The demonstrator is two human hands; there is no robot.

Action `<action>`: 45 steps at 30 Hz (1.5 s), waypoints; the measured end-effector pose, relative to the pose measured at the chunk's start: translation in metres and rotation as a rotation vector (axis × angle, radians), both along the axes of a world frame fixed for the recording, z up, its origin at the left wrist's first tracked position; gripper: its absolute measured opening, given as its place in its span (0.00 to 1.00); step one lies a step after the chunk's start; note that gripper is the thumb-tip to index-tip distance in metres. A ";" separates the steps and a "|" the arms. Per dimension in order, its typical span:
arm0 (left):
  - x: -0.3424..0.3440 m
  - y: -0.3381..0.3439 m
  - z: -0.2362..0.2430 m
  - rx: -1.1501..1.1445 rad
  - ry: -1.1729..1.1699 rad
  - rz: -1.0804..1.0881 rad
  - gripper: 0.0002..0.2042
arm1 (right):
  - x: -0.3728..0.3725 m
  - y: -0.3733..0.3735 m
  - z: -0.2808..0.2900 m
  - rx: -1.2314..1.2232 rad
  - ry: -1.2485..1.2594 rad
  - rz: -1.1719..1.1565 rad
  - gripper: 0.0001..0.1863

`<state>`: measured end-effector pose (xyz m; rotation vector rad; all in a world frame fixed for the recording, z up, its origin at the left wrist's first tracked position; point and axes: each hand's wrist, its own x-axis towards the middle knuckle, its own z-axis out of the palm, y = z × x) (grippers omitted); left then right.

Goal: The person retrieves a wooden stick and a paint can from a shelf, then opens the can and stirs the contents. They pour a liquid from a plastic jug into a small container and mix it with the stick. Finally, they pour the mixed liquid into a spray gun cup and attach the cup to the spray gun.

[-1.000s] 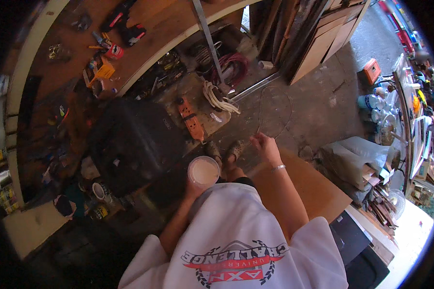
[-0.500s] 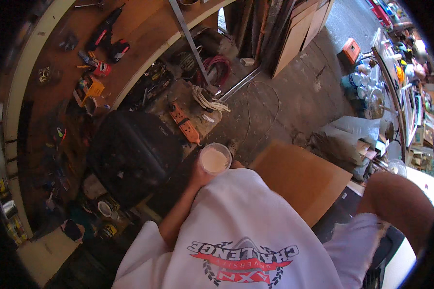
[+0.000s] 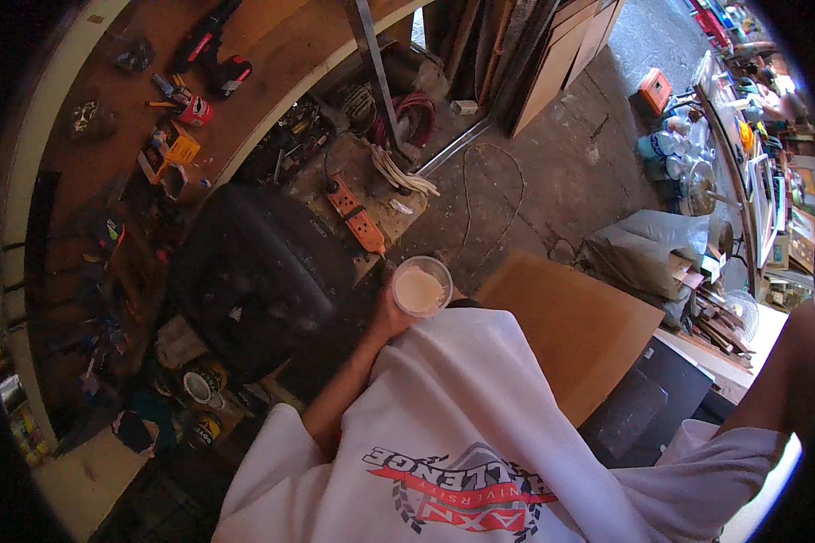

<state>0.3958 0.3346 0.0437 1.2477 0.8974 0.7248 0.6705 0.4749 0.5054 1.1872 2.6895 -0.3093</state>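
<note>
Raised slightly, cup (image 3: 422,288) sits in left fingers (image 3: 388,315).

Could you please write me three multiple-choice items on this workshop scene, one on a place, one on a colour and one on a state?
1. Where is the clear plastic cup of creamy white liquid?
A. On the wooden workbench
B. In the left hand, in front of the chest
C. On the concrete floor

2. What colour is the long power strip lying by the black padded chair?
A. Orange
B. Green
C. White

3. What state is the cup in?
A. Tipped over and spilling
B. Empty
C. Upright, holding liquid

Answers: 1 B, since the left hand's fingers wrap the cup's side just above the white printed shirt. 2 A, as the strip is plainly orange against the grey surface beneath it. 3 C, because its round rim faces up and the pale liquid lies level inside. The right hand is out of view; only a raised arm shows at the picture's right edge.
</note>
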 end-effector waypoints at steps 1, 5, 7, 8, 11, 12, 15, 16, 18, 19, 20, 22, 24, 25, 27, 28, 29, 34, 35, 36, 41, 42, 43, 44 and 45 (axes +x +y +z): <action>0.000 0.000 -0.002 0.039 0.007 0.024 0.44 | -0.001 0.002 0.001 -0.002 -0.002 0.006 0.12; 0.006 0.003 -0.013 0.121 0.085 0.102 0.47 | 0.001 0.010 0.002 -0.003 -0.001 0.047 0.11; 0.012 0.006 -0.021 0.235 0.095 0.217 0.48 | 0.005 0.018 0.003 0.018 -0.001 0.065 0.11; 0.014 0.004 -0.024 0.263 0.097 0.278 0.48 | 0.009 0.026 0.002 0.028 0.007 0.072 0.11; 0.030 0.011 -0.036 0.263 0.226 0.405 0.52 | 0.030 0.051 0.000 0.093 0.051 0.073 0.11; 0.035 0.014 -0.040 0.212 0.179 0.474 0.52 | 0.041 0.062 -0.003 0.131 0.090 0.047 0.11; 0.051 0.022 -0.051 0.269 0.207 0.629 0.52 | 0.089 0.100 -0.024 0.241 0.254 -0.094 0.11; 0.057 0.025 -0.054 0.270 0.235 0.670 0.52 | 0.109 0.115 -0.036 0.269 0.330 -0.163 0.11; 0.067 0.035 -0.062 0.304 0.267 0.748 0.52 | 0.150 0.156 -0.085 0.273 0.497 -0.314 0.11; 0.071 0.040 -0.067 0.367 0.320 0.801 0.52 | 0.170 0.179 -0.118 0.255 0.581 -0.383 0.11; 0.077 0.044 -0.071 0.444 0.374 0.852 0.53 | 0.186 0.204 -0.159 0.277 0.676 -0.400 0.11; 0.092 0.047 -0.078 0.347 0.395 0.998 0.53 | 0.206 0.251 -0.255 0.067 0.698 -0.500 0.12; 0.107 0.037 -0.078 -0.033 0.300 1.176 0.53 | 0.207 0.281 -0.362 -0.104 0.687 -0.518 0.12; 0.113 0.035 -0.078 -0.053 0.411 1.195 0.53 | 0.201 0.292 -0.412 -0.179 0.679 -0.522 0.12; 0.122 0.027 -0.072 -0.112 0.629 1.224 0.53 | 0.182 0.296 -0.504 -0.276 0.658 -0.513 0.12; 0.127 0.024 -0.066 -0.150 0.628 1.232 0.52 | 0.169 0.295 -0.543 -0.302 0.651 -0.507 0.12; 0.132 0.021 -0.057 -0.198 0.620 1.249 0.52 | 0.160 0.295 -0.576 -0.345 0.617 -0.509 0.12; 0.173 0.024 -0.003 -0.327 0.379 1.316 0.52 | 0.096 0.323 -0.695 -0.222 0.759 -0.406 0.18; 0.182 0.024 0.006 -0.422 0.438 1.347 0.52 | 0.081 0.334 -0.712 -0.238 0.699 -0.431 0.20; 0.191 0.022 0.011 -0.402 0.388 1.318 0.52 | 0.067 0.345 -0.727 -0.254 0.637 -0.453 0.22; 0.216 0.000 0.009 -0.597 0.411 1.363 0.51 | -0.002 0.380 -0.776 -0.154 0.631 -0.568 0.18; 0.219 -0.006 0.006 -0.623 0.416 1.378 0.50 | -0.010 0.381 -0.780 -0.126 0.641 -0.559 0.20; 0.222 -0.011 0.003 -0.650 0.417 1.387 0.50 | -0.015 0.384 -0.782 -0.155 0.587 -0.574 0.22; 0.226 -0.016 0.002 -0.667 0.420 1.402 0.50 | -0.019 0.384 -0.783 -0.192 0.502 -0.605 0.24; 0.229 -0.019 0.000 -0.688 0.414 1.412 0.50 | -0.020 0.385 -0.783 -0.161 0.524 -0.586 0.23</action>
